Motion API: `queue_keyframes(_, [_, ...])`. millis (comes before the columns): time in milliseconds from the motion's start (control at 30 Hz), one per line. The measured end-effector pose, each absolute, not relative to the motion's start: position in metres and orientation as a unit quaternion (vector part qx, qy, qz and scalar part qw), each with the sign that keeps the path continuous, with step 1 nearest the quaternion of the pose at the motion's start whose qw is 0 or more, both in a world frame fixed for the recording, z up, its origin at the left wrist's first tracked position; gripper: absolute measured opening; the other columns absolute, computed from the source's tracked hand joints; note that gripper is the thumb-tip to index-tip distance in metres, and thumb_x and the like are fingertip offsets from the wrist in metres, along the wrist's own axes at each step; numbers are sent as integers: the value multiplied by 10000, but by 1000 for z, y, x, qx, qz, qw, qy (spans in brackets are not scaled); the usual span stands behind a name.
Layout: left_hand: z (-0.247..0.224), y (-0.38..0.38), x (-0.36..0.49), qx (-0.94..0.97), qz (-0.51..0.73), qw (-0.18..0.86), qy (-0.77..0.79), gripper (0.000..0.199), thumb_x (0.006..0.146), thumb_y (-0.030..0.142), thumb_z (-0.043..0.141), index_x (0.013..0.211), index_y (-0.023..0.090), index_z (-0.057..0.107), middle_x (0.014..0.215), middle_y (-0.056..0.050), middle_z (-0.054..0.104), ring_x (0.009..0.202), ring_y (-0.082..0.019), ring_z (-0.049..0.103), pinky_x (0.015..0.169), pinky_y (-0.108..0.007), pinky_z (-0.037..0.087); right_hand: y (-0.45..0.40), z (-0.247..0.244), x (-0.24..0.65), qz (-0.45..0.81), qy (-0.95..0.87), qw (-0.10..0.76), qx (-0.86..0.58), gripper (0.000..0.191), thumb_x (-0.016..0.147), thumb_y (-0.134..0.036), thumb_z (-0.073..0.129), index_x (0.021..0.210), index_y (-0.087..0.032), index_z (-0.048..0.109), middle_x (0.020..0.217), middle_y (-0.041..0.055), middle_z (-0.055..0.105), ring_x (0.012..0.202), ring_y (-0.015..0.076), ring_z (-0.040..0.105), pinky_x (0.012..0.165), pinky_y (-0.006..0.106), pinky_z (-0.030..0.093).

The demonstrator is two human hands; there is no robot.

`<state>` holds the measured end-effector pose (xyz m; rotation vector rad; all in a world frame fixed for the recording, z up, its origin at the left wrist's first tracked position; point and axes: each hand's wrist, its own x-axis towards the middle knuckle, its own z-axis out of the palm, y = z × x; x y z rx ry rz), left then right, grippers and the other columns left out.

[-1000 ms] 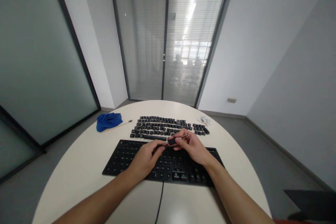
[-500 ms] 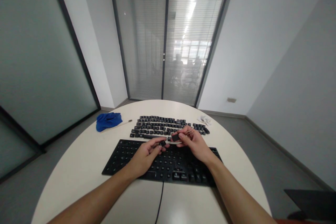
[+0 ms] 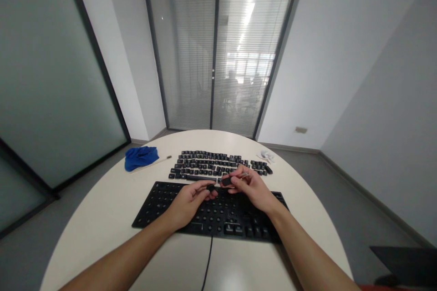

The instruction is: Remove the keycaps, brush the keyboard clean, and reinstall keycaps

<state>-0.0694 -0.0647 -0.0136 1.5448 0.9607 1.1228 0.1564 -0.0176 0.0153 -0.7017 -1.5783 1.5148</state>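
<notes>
My left hand (image 3: pixel 191 198) is closed over the left-middle part of the keyboard (image 3: pixel 150 207), pinching a small black keycap (image 3: pixel 210 188) between thumb and fingertips. Close by on the right, my right hand (image 3: pixel 251 186) grips a small dark rectangular piece (image 3: pixel 226 181) whose exact kind I cannot make out. A thin pale stick (image 3: pixel 244 175) also shows among the right fingers. The black keyboard lies below both hands with most of its keycaps off, baring the key posts. A few large keys remain at its lower right.
Rows of loose black keycaps (image 3: pixel 196 163) lie beyond the keyboard. A blue cloth (image 3: pixel 140 158) and a thin brush (image 3: pixel 160 160) rest at the left, crumpled white tissue (image 3: pixel 267 155) at the right. The cable (image 3: pixel 208 261) runs toward me across the round table (image 3: pixel 92 218).
The dark piece in my right hand has dropped slightly and shifted left, nearer the keycap. The keycap in my left hand has turned a little. Both hands keep their holds.
</notes>
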Motion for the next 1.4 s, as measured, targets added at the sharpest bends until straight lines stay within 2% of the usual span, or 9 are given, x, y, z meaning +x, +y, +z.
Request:
queue_keyframes(167, [-19,-62,-67,626,477,461,410,299,914,359,630,1136,162,668,1058,-101,756,992,-231,718,944,-399,553,-17,15,158,559,-662,408,-287,315,809,-451,773,842,-222,558,992,62,764,952,221,728,842,399,602])
queue_keyframes(367, [-22,-63,-67,613,487,454,425,355,873,394,661,1151,173,635,1078,-104,741,1041,-244,704,910,-392,566,-15,13,157,501,-688,413,-324,276,810,-437,750,829,-221,580,929,62,763,844,212,720,789,391,588])
queue_keyframes(467, [-19,-64,-66,608,478,446,450,349,853,413,673,1099,166,650,1015,-99,747,984,-248,715,852,-383,576,-17,13,158,490,-698,403,-332,257,813,-424,744,827,-226,581,933,60,759,810,208,714,779,393,582])
queue_keyframes(667, [-10,-66,-64,614,468,418,478,317,858,411,656,1050,160,675,942,-76,747,869,-224,715,776,-347,569,-23,18,155,491,-707,402,-313,248,843,-407,728,800,-238,551,979,71,765,907,240,718,846,425,566])
queue_keyframes(767, [-8,-67,-62,626,452,407,489,317,894,419,611,1030,144,690,831,-63,732,766,-206,697,713,-328,556,-27,19,152,495,-719,388,-296,254,855,-406,722,797,-236,543,963,60,770,980,244,712,870,413,552])
queue_keyframes(833, [-8,-69,-60,636,442,408,484,318,917,409,584,1040,137,692,768,-52,714,728,-199,683,703,-327,550,-28,17,151,493,-727,377,-295,248,862,-406,719,807,-231,552,969,56,770,962,234,712,844,393,550])
queue_keyframes(1033, [-13,-70,-60,628,459,459,429,348,886,396,648,1143,162,660,1018,-93,729,931,-225,690,797,-343,560,-25,15,154,479,-736,369,-304,251,864,-411,721,818,-217,570,968,58,773,882,211,711,787,360,549])
queue_keyframes(1200, [-15,-63,-65,612,476,448,445,320,898,443,619,1052,170,686,931,-71,735,860,-216,685,780,-348,560,-27,20,154,477,-747,347,-306,239,852,-414,729,808,-210,611,949,57,779,890,217,723,797,364,567])
queue_keyframes(1400, [-17,-61,-66,641,459,392,474,240,843,312,667,1044,187,707,956,-54,747,874,-218,690,813,-353,548,-24,25,162,453,-775,303,-321,140,824,-344,740,841,-209,707,837,40,759,768,196,701,733,343,553])
